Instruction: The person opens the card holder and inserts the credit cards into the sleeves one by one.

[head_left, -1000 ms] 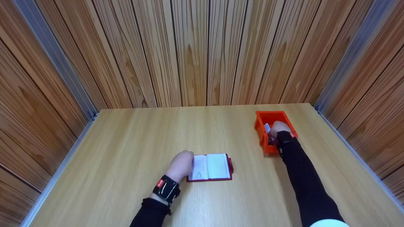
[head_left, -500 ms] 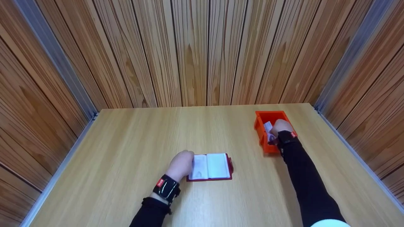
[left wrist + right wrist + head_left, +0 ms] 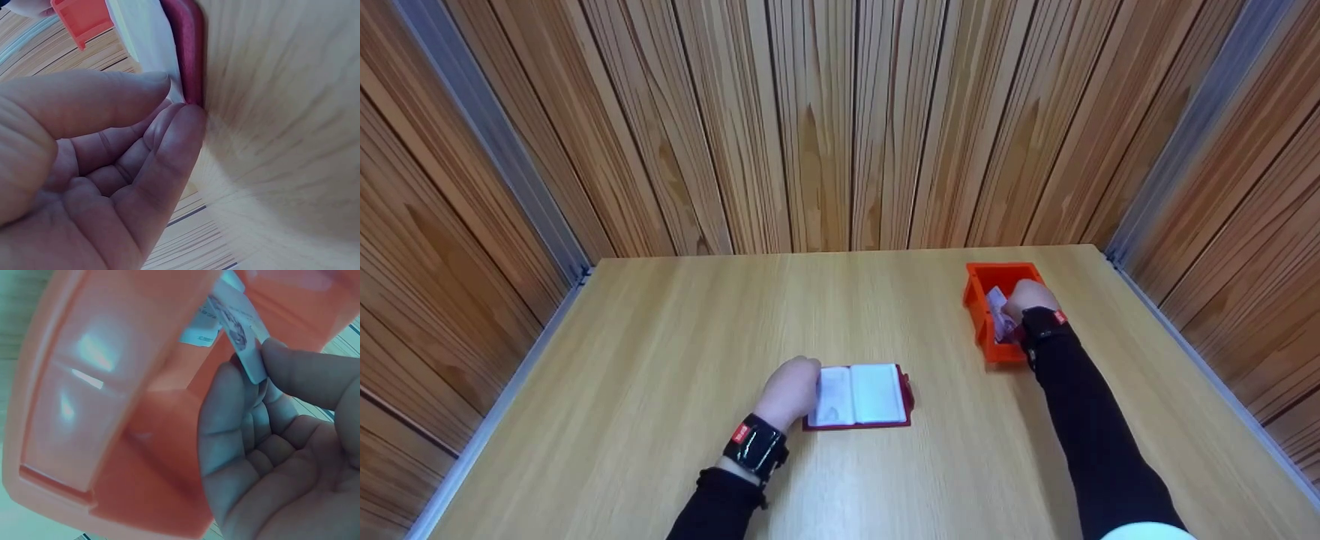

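Observation:
An open red-covered booklet [image 3: 879,394] with whitish pages lies mid-table in the head view. At its left edge, my left hand [image 3: 789,390] pinches a translucent page [image 3: 152,48] between thumb and fingers, the fingertips right at the red cover [image 3: 190,45]. My right hand [image 3: 1030,297] reaches into an orange bin [image 3: 976,309] at the right. Between its thumb and fingers it pinches a thin card [image 3: 239,323] with a printed picture, seen nearly edge-on in the right wrist view. Another white printed paper [image 3: 201,331] shows behind that card, inside the bin.
The wooden tabletop [image 3: 675,322] ends at a plank wall [image 3: 810,135] at the back. Metal rails [image 3: 502,435] run along both side edges. A pale round object [image 3: 1147,531] overlaps the right sleeve at the bottom edge.
My right hand has shifted slightly up and to the right within the bin, and more of the purplish printed paper shows beside it. The left hand and booklet stay in place.

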The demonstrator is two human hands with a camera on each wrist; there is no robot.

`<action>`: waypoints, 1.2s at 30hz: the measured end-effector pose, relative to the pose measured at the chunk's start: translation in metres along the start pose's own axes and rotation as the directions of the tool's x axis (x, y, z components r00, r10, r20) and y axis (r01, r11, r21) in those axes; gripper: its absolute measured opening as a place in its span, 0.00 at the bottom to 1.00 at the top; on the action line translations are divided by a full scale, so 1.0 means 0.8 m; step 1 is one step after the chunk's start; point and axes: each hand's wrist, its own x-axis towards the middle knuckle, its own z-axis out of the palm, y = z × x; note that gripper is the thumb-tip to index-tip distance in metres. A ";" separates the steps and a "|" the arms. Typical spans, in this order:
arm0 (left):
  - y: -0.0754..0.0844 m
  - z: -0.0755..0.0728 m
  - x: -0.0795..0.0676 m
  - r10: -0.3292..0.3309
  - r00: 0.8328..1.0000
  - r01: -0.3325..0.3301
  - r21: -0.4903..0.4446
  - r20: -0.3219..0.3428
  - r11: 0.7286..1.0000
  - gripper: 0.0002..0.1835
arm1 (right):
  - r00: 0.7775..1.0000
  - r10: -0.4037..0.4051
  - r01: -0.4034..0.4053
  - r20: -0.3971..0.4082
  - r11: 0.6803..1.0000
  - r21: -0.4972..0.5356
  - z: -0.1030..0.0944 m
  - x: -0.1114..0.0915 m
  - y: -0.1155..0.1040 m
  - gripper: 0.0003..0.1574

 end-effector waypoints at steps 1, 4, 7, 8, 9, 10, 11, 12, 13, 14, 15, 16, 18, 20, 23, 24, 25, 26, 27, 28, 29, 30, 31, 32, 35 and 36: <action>0.000 0.000 0.000 -0.001 1.000 0.001 0.001 0.001 1.000 0.03 | 1.000 0.005 -0.005 0.006 1.000 0.005 -0.001 0.000 0.000 0.10; 0.002 -0.001 0.000 -0.012 1.000 0.012 0.000 0.010 1.000 0.03 | 1.000 0.007 -0.007 0.015 1.000 0.010 -0.002 0.000 -0.001 0.08; 0.003 -0.001 0.001 -0.027 0.999 0.027 -0.002 0.026 1.000 0.04 | 1.000 0.004 -0.005 0.014 1.000 0.011 -0.004 0.001 0.001 0.08; 0.003 -0.001 0.001 -0.030 0.999 0.030 -0.003 0.029 1.000 0.04 | 1.000 0.005 -0.005 0.013 1.000 0.007 -0.004 0.002 0.002 0.08; 0.003 -0.001 0.001 -0.030 0.999 0.030 -0.004 0.030 1.000 0.04 | 1.000 0.009 -0.009 0.014 1.000 0.005 -0.005 0.003 0.003 0.09; 0.003 -0.001 0.001 -0.035 0.999 0.035 -0.009 0.033 0.999 0.04 | 1.000 0.009 -0.009 0.010 1.000 0.002 -0.006 0.004 0.004 0.09; 0.003 -0.001 0.001 -0.037 0.999 0.037 -0.008 0.034 0.999 0.04 | 1.000 0.002 -0.002 0.004 1.000 -0.005 -0.006 0.005 0.005 0.10; 0.003 -0.001 0.002 -0.041 0.999 0.041 -0.009 0.036 0.999 0.04 | 1.000 0.003 -0.003 0.004 1.000 -0.003 -0.007 0.006 0.006 0.09; 0.003 -0.002 0.002 -0.043 0.998 0.044 -0.007 0.037 0.999 0.04 | 1.000 0.005 -0.005 0.007 1.000 0.003 -0.008 0.007 0.006 0.09; 0.003 -0.002 0.002 -0.049 0.998 0.049 -0.008 0.041 0.999 0.04 | 1.000 0.004 -0.004 0.010 1.000 0.005 -0.009 0.008 0.007 0.09; 0.003 -0.002 0.002 -0.052 0.998 0.053 -0.008 0.045 0.999 0.04 | 1.000 0.007 -0.008 0.016 1.000 0.016 -0.009 0.009 0.008 0.09; 0.002 -0.002 0.003 -0.052 0.998 0.052 -0.007 0.045 0.999 0.04 | 1.000 0.013 -0.013 0.022 1.000 0.025 -0.010 0.009 0.008 0.09; 0.002 -0.001 0.003 -0.054 0.997 0.054 -0.007 0.052 0.999 0.05 | 0.999 0.028 -0.029 0.034 0.999 0.043 -0.011 0.011 0.010 0.08; 0.002 -0.001 0.003 -0.054 0.997 0.054 -0.010 0.057 0.998 0.05 | 1.000 0.017 -0.018 0.023 0.999 0.029 -0.012 0.014 0.012 0.08; 0.003 -0.002 0.003 -0.059 0.996 0.060 -0.015 0.063 0.998 0.05 | 1.000 -0.021 0.021 -0.006 1.000 0.007 -0.014 0.015 0.013 0.15; 0.003 -0.002 0.003 -0.060 0.996 0.061 -0.011 0.063 0.998 0.05 | 0.999 -0.041 0.041 -0.019 0.999 -0.007 -0.015 0.016 0.014 0.17; 0.003 -0.002 0.003 -0.059 0.996 0.060 -0.009 0.061 0.998 0.05 | 0.998 -0.057 0.056 -0.025 0.998 -0.009 -0.016 0.015 0.014 0.19; 0.003 -0.001 0.004 -0.060 0.996 0.060 -0.006 0.061 0.998 0.05 | 0.997 -0.068 0.068 -0.031 0.998 -0.012 -0.017 0.014 0.014 0.20; 0.003 -0.001 0.004 -0.059 0.996 0.059 -0.003 0.061 0.998 0.05 | 0.996 -0.078 0.077 -0.034 0.997 -0.011 -0.018 0.013 0.013 0.21; 0.003 -0.001 0.004 -0.055 0.997 0.055 0.002 0.060 0.998 0.05 | 0.996 -0.080 0.080 -0.034 0.997 -0.009 -0.019 0.012 0.013 0.22; 0.002 -0.001 0.005 -0.052 0.997 0.052 0.005 0.060 0.999 0.05 | 0.996 -0.079 0.079 -0.035 0.997 -0.001 -0.020 0.010 0.012 0.22; 0.002 -0.001 0.005 -0.049 0.997 0.049 0.003 0.059 0.999 0.05 | 0.997 -0.072 0.073 -0.034 0.997 0.011 -0.021 0.008 0.011 0.21; 0.002 0.000 0.005 -0.045 0.997 0.044 0.003 0.058 0.999 0.05 | 0.997 -0.065 0.066 -0.034 0.998 0.018 -0.022 0.007 0.010 0.21; 0.002 0.000 0.004 -0.044 0.997 0.044 0.002 0.059 0.999 0.05 | 0.997 -0.064 0.065 -0.036 0.998 0.025 -0.022 0.005 0.009 0.20; 0.002 -0.001 0.004 -0.044 0.997 0.044 0.000 0.057 0.999 0.05 | 0.997 -0.054 0.057 -0.058 0.997 0.053 -0.023 0.000 0.002 0.18; 0.002 -0.001 0.004 -0.045 0.997 0.045 -0.004 0.057 0.999 0.05 | 0.996 -0.051 0.055 -0.070 0.997 0.059 -0.024 -0.003 -0.001 0.17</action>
